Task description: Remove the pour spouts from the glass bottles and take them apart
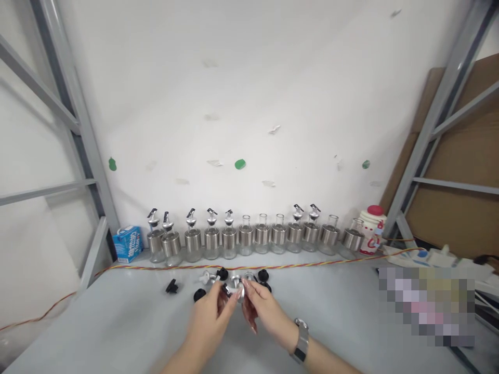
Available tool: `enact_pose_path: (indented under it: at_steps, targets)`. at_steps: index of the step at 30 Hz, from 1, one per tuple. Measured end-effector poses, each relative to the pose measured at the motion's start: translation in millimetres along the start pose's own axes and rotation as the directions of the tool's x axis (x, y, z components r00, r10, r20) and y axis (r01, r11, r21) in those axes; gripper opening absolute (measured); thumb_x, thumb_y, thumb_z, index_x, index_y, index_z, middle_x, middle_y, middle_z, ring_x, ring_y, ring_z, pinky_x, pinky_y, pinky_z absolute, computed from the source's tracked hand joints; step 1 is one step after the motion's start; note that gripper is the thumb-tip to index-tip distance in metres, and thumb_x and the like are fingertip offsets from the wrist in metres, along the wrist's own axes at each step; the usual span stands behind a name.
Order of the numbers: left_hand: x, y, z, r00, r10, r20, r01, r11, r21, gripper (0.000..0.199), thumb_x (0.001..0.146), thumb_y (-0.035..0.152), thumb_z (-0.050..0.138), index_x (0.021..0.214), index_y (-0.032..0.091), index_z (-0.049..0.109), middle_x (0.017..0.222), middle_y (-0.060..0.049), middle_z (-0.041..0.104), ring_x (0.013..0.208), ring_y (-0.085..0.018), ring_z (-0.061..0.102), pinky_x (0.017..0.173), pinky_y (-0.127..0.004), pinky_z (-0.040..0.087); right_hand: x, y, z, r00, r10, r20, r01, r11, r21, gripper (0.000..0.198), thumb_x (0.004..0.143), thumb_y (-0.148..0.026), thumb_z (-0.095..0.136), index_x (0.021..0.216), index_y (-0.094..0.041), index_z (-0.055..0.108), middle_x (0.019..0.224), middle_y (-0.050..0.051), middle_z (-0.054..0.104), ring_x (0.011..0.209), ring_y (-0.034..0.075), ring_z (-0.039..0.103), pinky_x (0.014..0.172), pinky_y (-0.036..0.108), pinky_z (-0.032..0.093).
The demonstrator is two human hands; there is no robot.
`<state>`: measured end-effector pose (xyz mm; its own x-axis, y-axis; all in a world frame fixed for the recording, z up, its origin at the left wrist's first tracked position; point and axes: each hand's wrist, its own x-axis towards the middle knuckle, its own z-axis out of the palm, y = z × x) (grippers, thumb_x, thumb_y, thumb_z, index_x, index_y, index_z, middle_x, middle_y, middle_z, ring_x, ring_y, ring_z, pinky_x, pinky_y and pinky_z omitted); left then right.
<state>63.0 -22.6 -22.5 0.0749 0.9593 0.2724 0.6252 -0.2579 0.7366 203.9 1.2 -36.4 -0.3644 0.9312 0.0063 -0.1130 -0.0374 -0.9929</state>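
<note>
Low over the table, my left hand and my right hand are closed together on a silver pourer spout with a black lever. Fingers of both hands touch it and cover part of it. Right behind my hands lie several black stoppers and further silver spout parts, partly hidden. One black stopper is beside my left hand. A small black lever piece lies farther left.
A row of glass bottles with steel sleeves stands along the wall, several topped with spouts, others bare-necked. A blue carton ends the row at left, a red-lidded white jar at right. A twisted red-yellow wire crosses the table.
</note>
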Motion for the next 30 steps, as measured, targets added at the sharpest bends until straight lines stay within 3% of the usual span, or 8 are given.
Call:
enact_pose_path:
  at_steps: [8,13,19,24,27,30]
  targets:
    - [2,-9,1,0.985,0.164,-0.059,-0.123,0.894,0.432,0.033,0.080,0.052,0.038,0.077,0.020,0.047,0.053,0.001,0.055,0.050,-0.016,0.055,0.048,-0.022,0.031,1,1,2,0.998,0.060,-0.037,-0.059,0.998,0.034,0.056,0.064,-0.072,0.041,0.073,-0.017,0.044,0.034,-0.008,0.044,0.024,0.007,0.039,0.024,0.016,0.032]
    - [3,-13,6,0.965,0.249,-0.080,-0.163,0.811,0.562,0.033,0.084,0.047,0.033,0.069,0.021,0.046,0.053,-0.001,0.058,0.051,-0.017,0.058,0.049,-0.023,0.032,1,6,5,0.990,0.120,-0.073,-0.118,0.992,0.032,0.060,0.068,-0.072,0.033,0.087,-0.016,0.044,0.036,-0.006,0.050,0.025,0.010,0.045,0.024,0.018,0.035]
    - [0,-8,12,0.979,0.196,0.055,-0.201,0.886,0.418,0.029,0.090,0.035,0.022,0.077,0.021,0.045,0.066,-0.002,0.063,0.059,-0.016,0.060,0.050,-0.022,0.033,3,15,8,0.981,0.196,0.000,-0.196,0.979,0.049,0.067,0.063,-0.074,0.037,0.094,-0.015,0.042,0.034,-0.005,0.051,0.025,0.011,0.046,0.025,0.019,0.036]
    - [-2,0,9,0.977,0.201,0.073,-0.214,0.929,0.303,0.027,0.089,0.034,0.025,0.076,0.022,0.046,0.071,-0.002,0.062,0.064,-0.016,0.059,0.055,-0.023,0.035,7,18,7,0.984,0.172,-0.044,-0.169,0.983,0.068,0.065,0.060,-0.075,0.039,0.088,-0.017,0.042,0.033,-0.007,0.049,0.024,0.010,0.044,0.026,0.019,0.034]
    - [0,0,6,0.994,0.109,-0.001,-0.108,0.984,0.141,0.031,0.087,0.040,0.028,0.070,0.022,0.046,0.061,0.000,0.058,0.059,-0.016,0.056,0.055,-0.023,0.035,7,13,5,0.988,0.109,-0.109,-0.099,0.991,0.085,0.062,0.058,-0.076,0.041,0.080,-0.019,0.041,0.035,-0.008,0.048,0.025,0.009,0.042,0.026,0.019,0.034]
    - [5,-3,4,0.998,-0.051,-0.023,0.047,0.988,-0.149,0.036,0.085,0.046,0.029,0.063,0.021,0.043,0.047,0.004,0.048,0.047,-0.013,0.050,0.050,-0.022,0.036,5,8,4,0.985,0.048,-0.168,-0.041,0.998,0.046,0.060,0.059,-0.077,0.038,0.074,-0.020,0.039,0.037,-0.009,0.045,0.025,0.008,0.040,0.026,0.018,0.033]
